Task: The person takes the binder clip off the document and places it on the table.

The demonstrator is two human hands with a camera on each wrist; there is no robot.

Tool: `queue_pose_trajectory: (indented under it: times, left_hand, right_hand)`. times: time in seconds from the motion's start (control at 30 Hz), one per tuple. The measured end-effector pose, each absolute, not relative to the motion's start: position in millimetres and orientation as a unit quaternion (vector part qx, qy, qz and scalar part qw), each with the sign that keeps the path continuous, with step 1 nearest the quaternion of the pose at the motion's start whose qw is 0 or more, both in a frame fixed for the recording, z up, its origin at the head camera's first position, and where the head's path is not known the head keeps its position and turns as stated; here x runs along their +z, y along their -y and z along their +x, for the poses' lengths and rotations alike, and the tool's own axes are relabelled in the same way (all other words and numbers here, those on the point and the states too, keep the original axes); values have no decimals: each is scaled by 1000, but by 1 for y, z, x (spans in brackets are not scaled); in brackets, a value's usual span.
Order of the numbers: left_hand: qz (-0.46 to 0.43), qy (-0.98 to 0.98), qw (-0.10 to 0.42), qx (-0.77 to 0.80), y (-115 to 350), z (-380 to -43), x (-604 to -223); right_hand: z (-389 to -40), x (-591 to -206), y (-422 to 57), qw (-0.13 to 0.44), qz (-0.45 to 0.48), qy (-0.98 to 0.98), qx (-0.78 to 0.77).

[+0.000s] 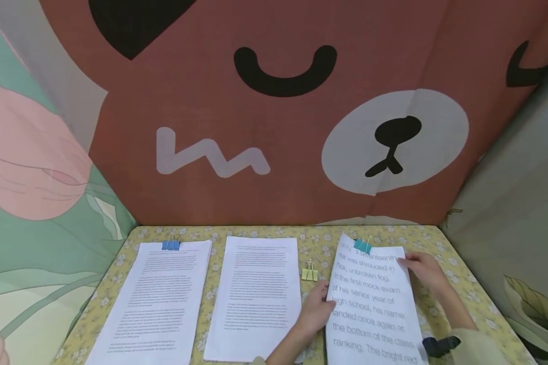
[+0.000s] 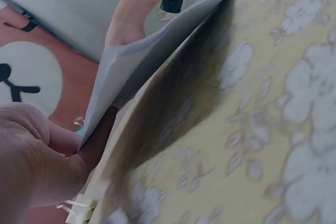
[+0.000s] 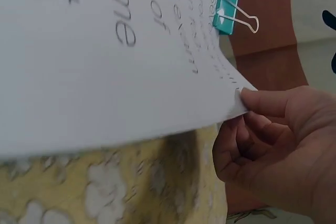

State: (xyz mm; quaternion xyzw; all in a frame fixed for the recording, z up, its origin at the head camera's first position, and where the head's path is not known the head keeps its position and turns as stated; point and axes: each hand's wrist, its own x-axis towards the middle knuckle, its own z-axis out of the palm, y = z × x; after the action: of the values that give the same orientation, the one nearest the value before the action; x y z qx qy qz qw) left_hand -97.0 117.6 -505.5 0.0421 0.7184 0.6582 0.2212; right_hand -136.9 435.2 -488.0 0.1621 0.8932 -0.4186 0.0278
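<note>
A stack of large-print paper (image 1: 370,309) is held at the right of the table, with a teal binder clip (image 1: 363,246) on its top edge. My left hand (image 1: 317,309) grips the stack's left edge, thumb on top and fingers beneath. At the upper right corner my right hand (image 1: 426,271) pinches the paper between thumb and fingers. In the left wrist view the paper (image 2: 126,61) stands raised off the cloth, casting a shadow. The right wrist view shows the teal clip (image 3: 226,11) with its wire handles sticking out past the edge.
A yellow binder clip (image 1: 309,272) sits on the flowered tablecloth (image 1: 118,263), left of the held stack. Further left lie an unclipped small-print stack (image 1: 260,299) and another stack (image 1: 155,299) bearing a blue binder clip (image 1: 171,245). A printed curtain (image 1: 210,116) hangs behind the table.
</note>
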Motion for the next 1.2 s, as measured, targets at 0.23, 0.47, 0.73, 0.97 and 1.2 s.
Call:
queue_pose_trajectory:
  times: [0.23,0.47,0.73,0.97,1.2]
  left_hand:
    - [28,-702,184,688,-88,-104,-499]
    - [35,-661,205,721,-66,-108,-497]
    - [18,-652,196,732,-59,-108,-504]
    - [33,-661,189,725,-52,-108,-505]
    - [9,-677,163,718,-44,-106,-511]
  right_hand:
    - [-172,-494,-443,33,97,-875,-474]
    - [-171,-431,-375,42,107,-807,-579]
    - [-179,-425,-335,-52,141,-840,-522]
    - [-183,-429,-324,-86,111,-847,-512]
    - [-190,-422,-327,-89,50,-887,-450]
